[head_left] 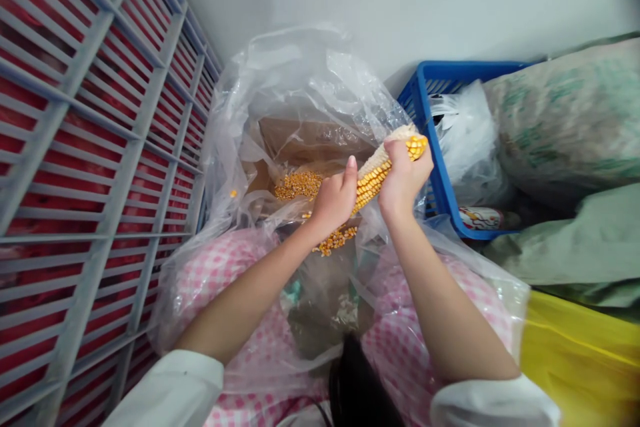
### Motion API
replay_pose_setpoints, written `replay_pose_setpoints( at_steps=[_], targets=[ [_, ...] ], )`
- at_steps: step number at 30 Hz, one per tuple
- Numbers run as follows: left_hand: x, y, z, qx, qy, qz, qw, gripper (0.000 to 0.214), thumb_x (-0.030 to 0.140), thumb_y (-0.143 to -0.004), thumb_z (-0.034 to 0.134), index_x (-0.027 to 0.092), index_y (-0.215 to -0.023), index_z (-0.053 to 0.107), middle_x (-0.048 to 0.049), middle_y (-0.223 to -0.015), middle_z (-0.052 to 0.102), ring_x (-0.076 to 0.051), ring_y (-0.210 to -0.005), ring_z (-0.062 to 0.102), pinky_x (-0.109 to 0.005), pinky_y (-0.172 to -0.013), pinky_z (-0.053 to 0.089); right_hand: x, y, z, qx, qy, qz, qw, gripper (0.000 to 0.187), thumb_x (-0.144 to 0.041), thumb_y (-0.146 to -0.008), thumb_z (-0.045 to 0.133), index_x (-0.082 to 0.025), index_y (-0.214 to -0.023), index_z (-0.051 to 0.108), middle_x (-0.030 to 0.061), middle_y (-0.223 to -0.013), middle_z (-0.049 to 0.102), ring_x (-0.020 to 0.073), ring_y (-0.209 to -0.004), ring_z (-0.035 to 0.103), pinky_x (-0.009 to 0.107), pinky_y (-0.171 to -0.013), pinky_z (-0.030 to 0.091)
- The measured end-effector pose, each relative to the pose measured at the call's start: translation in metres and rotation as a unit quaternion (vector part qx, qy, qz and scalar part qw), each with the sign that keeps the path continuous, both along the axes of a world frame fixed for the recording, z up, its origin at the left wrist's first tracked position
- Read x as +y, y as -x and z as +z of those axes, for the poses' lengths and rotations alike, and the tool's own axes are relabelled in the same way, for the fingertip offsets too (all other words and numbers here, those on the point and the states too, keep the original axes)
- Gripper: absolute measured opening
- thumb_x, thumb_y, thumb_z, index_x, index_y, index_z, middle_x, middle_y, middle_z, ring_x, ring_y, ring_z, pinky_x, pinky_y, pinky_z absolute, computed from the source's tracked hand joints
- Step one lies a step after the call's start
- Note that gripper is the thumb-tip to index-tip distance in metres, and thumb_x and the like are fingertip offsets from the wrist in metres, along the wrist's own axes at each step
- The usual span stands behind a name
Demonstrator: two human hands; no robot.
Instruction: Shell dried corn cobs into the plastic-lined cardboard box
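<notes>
Both hands grip one ear of corn, held at a slant above a box lined with clear plastic. Its upper side is bare pale cob, while rows of yellow kernels cover the side facing me. My left hand is closed round the lower left end with its thumb up. Round the upper right end my right hand is wrapped, its thumb lying on the cob. Loose kernels lie in the cardboard box, and more kernels rest on the plastic sheet nearer me.
A grey slatted crate with red behind its slats stands close on the left. On the right, a blue basket holds plastic bags and a can-like item. A large sack and yellow material lie beyond.
</notes>
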State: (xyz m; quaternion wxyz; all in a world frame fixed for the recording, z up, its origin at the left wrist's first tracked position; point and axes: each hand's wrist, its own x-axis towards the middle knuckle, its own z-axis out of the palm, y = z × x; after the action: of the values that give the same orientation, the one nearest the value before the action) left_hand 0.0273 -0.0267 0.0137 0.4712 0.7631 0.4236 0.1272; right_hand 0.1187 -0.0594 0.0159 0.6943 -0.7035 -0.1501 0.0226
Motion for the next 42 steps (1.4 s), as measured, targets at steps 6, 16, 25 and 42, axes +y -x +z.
replay_pose_setpoints(
  at_steps=[6, 16, 25, 42],
  targets=[
    [-0.001, 0.003, 0.001, -0.023, -0.006, -0.026, 0.999, 0.067, 0.058, -0.084, 0.007, 0.017, -0.056, 0.052, -0.0035, -0.053, 0.053, -0.014, -0.057, 0.05, -0.026, -0.054, 0.033, -0.003, -0.001, -0.003, 0.009, -0.012, -0.001, 1.0, 0.014, -0.032, -0.067, 0.055, -0.02, -0.073, 0.05, -0.0047, -0.069, 0.047, 0.0117, -0.066, 0.047, 0.027, -0.066, 0.039],
    [-0.007, 0.006, -0.001, -0.062, -0.006, -0.077, 0.995, 0.061, 0.057, -0.085, 0.012, 0.016, -0.07, 0.054, -0.0038, -0.064, 0.057, -0.014, -0.064, 0.053, -0.026, -0.057, 0.037, -0.006, -0.01, -0.005, 0.094, -0.023, 0.023, 0.995, 0.017, -0.034, -0.066, 0.055, -0.019, -0.071, 0.051, -0.0053, -0.065, 0.045, 0.0099, -0.059, 0.044, 0.025, -0.059, 0.038],
    [0.007, 0.011, 0.017, -0.109, 0.201, -0.223, 0.948, 0.051, 0.055, -0.077, 0.044, 0.016, -0.109, 0.049, -0.0046, -0.08, 0.06, -0.011, -0.057, 0.053, -0.023, -0.053, 0.044, -0.007, -0.019, 0.01, 0.174, -0.052, 0.07, 0.981, 0.017, -0.035, -0.068, 0.053, -0.019, -0.068, 0.048, -0.0054, -0.06, 0.041, 0.0094, -0.053, 0.042, 0.025, -0.051, 0.037],
    [0.001, 0.013, 0.025, -0.129, 0.233, -0.221, 0.938, 0.05, 0.054, -0.082, 0.034, 0.016, -0.11, 0.049, -0.006, -0.082, 0.061, -0.012, -0.062, 0.056, -0.026, -0.057, 0.046, -0.011, -0.025, 0.018, 0.206, -0.072, 0.101, 0.971, 0.017, -0.035, -0.067, 0.054, -0.019, -0.067, 0.048, -0.0046, -0.06, 0.042, 0.0095, -0.054, 0.043, 0.025, -0.052, 0.037]
  ],
)
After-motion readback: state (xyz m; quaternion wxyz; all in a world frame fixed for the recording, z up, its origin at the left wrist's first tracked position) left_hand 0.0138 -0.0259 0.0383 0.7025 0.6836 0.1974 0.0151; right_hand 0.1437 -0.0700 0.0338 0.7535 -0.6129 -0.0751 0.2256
